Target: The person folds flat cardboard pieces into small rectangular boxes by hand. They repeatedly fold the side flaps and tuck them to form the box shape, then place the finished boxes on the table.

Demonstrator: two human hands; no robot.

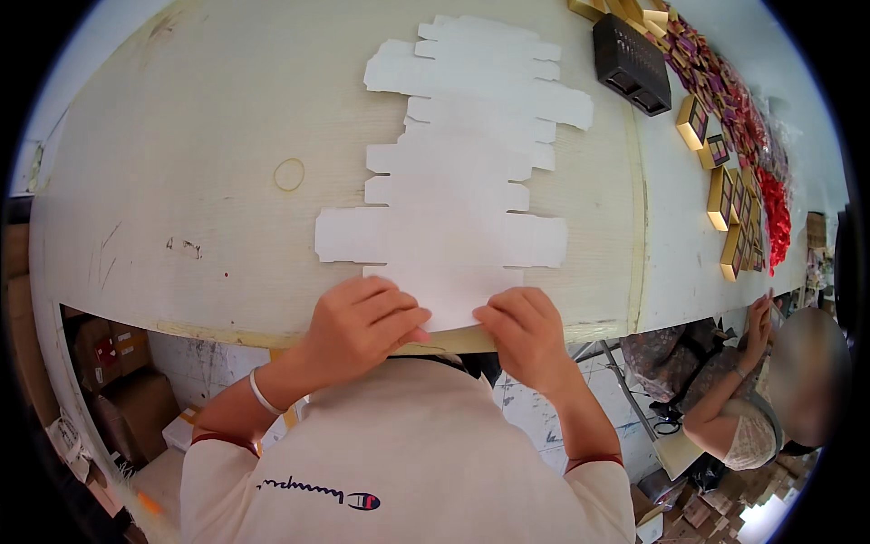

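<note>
Two or more flat white carton blanks (444, 227) with side tabs and cut flaps lie overlapped in a long row, running away from me across the pale table. My left hand (367, 317) grips the near left corner of the closest blank, its fingers curled over the edge. At the near right corner, my right hand (524, 328) pinches the same blank between thumb and fingers. The near panel between my hands reaches the table's front edge. My thumbs are partly hidden.
A thin rubber band (289, 174) lies left of the blanks. At the far right are a dark box (632, 63), several small gold boxes (720, 198) and a heap of red and purple packets (725, 72). Another person's hand (759, 322) is at the right table edge.
</note>
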